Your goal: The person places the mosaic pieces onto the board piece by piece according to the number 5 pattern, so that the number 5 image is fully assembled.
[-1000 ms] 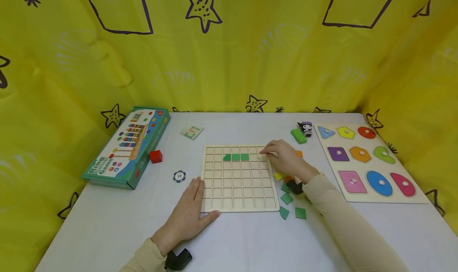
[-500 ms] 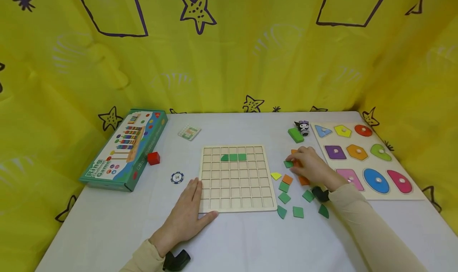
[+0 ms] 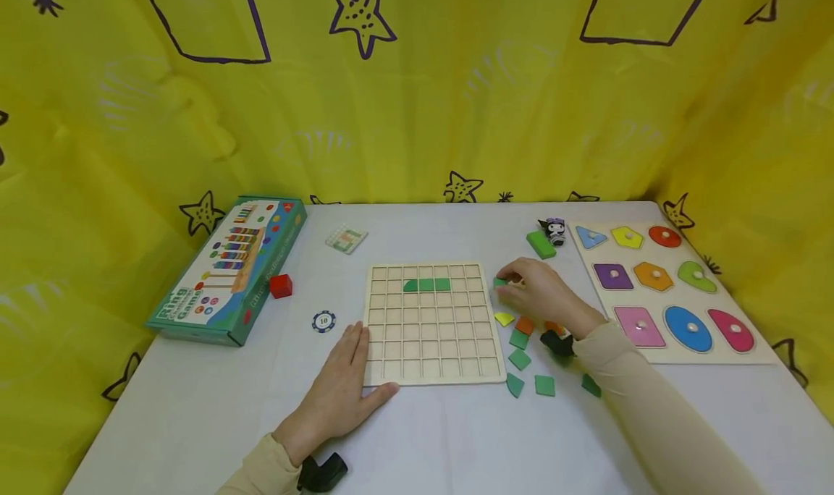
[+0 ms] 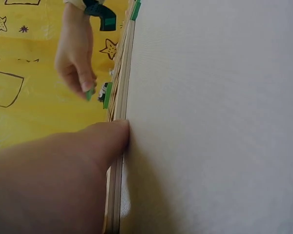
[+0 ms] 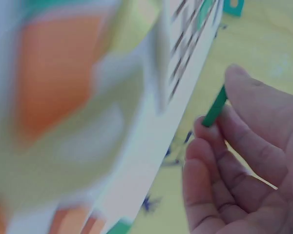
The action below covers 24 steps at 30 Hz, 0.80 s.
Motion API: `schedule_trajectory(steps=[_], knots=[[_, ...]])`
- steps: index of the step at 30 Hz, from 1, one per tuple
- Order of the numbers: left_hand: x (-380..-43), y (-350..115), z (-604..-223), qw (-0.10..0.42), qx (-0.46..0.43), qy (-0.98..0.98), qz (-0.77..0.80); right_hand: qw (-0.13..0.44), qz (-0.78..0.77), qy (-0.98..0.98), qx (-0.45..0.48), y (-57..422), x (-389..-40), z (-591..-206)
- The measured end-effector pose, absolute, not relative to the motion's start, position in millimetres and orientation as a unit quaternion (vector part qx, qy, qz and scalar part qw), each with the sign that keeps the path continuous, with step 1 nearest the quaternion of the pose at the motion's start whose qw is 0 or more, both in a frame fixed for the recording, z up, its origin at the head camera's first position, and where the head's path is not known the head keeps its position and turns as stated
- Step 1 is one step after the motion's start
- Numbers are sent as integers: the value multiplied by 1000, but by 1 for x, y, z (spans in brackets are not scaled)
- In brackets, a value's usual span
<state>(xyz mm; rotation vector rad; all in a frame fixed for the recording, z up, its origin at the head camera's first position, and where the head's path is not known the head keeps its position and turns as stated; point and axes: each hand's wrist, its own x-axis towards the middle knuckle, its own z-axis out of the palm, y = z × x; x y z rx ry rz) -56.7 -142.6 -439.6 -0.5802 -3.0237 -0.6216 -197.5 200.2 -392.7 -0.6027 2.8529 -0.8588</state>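
Note:
A wooden grid board (image 3: 431, 333) lies in the middle of the table, with a row of green tiles (image 3: 426, 285) set in its second row from the back. My left hand (image 3: 339, 394) rests at the board's near left corner, fingers straight along the left side and thumb at the front edge. My right hand (image 3: 544, 292) is raised just right of the board and pinches a green tile (image 5: 215, 107) between thumb and fingers. In the left wrist view the same green tile (image 4: 90, 93) shows at the right hand's fingertips.
Loose green tiles (image 3: 544, 386), a yellow tile (image 3: 504, 319) and orange tiles (image 3: 524, 326) lie right of the board. Farther right is a shape puzzle board (image 3: 677, 299). A green block (image 3: 541, 244) and small figurine (image 3: 554, 231) stand behind. Left are a game box (image 3: 228, 271), red cube (image 3: 281, 286) and chip (image 3: 323, 321).
My right hand went from the board's far right corner to the loose tiles, picked up a green tile, and has come back left toward the board with it. The left hand stays put.

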Motion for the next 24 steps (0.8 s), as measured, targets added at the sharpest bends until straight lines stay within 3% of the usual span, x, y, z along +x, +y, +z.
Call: schedule_trajectory(steps=[9, 20, 24], knots=[[-57, -144, -440, -3, -184, -963, -195, 70, -257, 931, -249, 148, -220, -395], [-58, -143, -442, 4, -188, -965, -183, 76, -249, 932, -252, 137, -230, -402], [-58, -143, -442, 2, -186, -965, -186, 60, -240, 924, -293, 141, -228, -403]])
